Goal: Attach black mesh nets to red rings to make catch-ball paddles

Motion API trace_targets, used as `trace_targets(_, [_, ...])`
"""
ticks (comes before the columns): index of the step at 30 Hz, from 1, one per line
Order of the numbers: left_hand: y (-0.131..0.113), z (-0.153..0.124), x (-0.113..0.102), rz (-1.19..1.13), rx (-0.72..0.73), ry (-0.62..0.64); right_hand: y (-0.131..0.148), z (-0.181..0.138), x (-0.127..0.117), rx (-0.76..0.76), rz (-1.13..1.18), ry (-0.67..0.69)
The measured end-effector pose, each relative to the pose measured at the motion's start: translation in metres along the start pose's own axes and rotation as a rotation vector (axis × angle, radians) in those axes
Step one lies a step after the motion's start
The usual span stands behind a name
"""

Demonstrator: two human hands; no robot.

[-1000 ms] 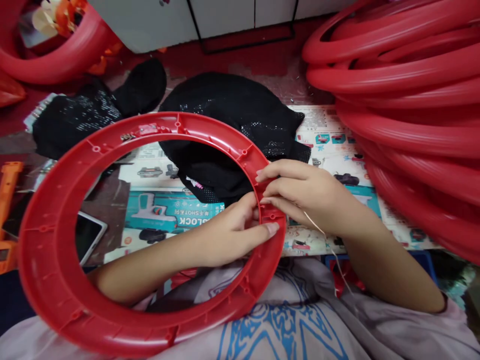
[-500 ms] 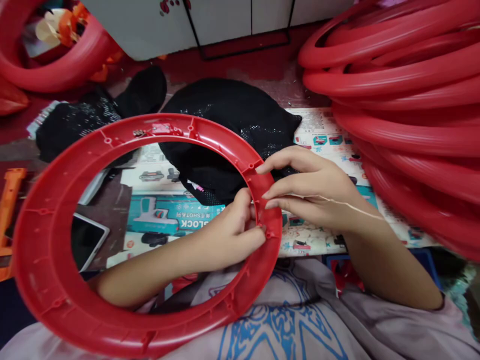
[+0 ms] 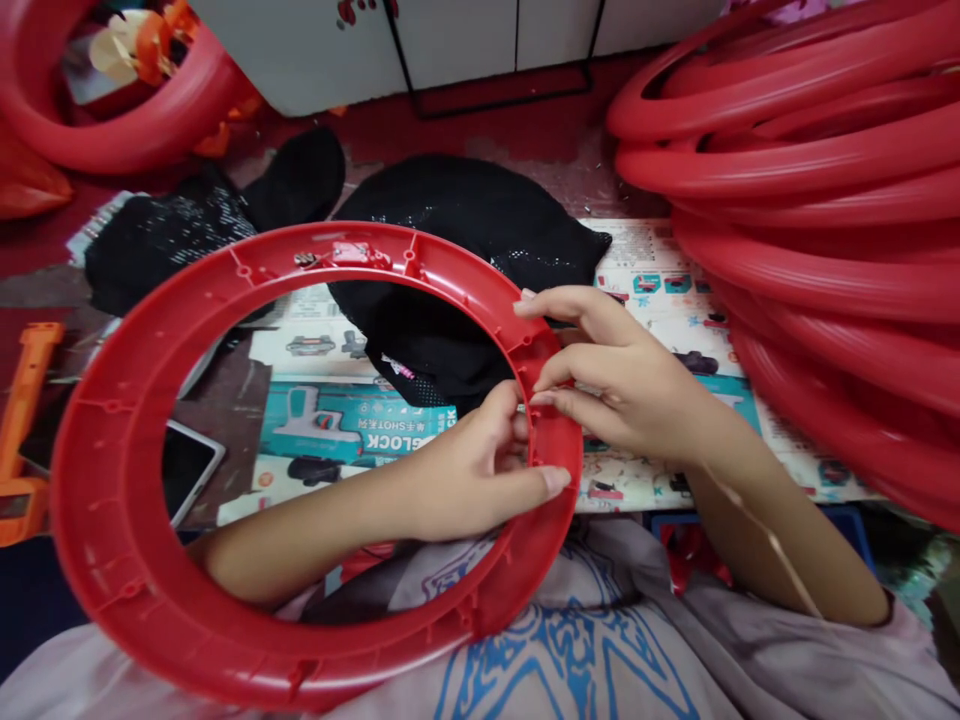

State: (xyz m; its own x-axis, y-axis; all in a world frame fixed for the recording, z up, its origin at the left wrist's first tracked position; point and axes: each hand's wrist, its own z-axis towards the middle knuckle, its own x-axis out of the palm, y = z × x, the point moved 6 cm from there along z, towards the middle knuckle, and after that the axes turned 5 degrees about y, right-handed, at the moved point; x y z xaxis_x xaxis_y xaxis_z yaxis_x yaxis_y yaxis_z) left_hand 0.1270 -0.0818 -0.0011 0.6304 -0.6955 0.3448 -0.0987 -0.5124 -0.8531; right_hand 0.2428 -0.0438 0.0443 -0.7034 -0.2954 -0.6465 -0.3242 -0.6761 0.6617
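Note:
A large red plastic ring (image 3: 112, 560) rests tilted on my lap. My left arm passes through its opening, and my left hand (image 3: 472, 470) grips the ring's right inner edge, thumb laid across the rim. My right hand (image 3: 622, 385) sits just outside that same spot, fingers pinched together on a thin pale string (image 3: 772, 545) that trails back along my right forearm. Both hands meet at the ring's right side.
A tall stack of red rings (image 3: 810, 200) fills the right. Black mesh netting (image 3: 465, 250) lies on printed toy packaging (image 3: 345, 425) beyond the ring. A phone (image 3: 187, 465) lies at left near an orange tool (image 3: 22, 430). More red rings (image 3: 127, 110) sit far left.
The ring has shifted slightly right and turned a little. The string, earlier stretched out across my right wrist, now hangs slack along the forearm. My left thumb has stretched out over the rim.

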Motion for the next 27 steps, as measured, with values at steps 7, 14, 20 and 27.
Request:
trace_targets(7, [0.005, 0.007, -0.024, 0.109, 0.042, -0.345, -0.008, 0.001, 0.009, 0.046, 0.075, -0.005])
trace_targets(14, [0.005, 0.001, -0.017, 0.432, -0.092, -0.11, -0.01, 0.003, 0.0, 0.025, 0.144, -0.075])
trace_targets(20, [0.002, -0.004, -0.01, 0.56, -0.145, -0.048, -0.008, 0.004, 0.002, 0.022, 0.062, 0.014])
trace_targets(27, [0.0, -0.006, -0.009, 0.578, -0.151, -0.042, -0.007, 0.003, 0.003, 0.028, 0.093, 0.056])
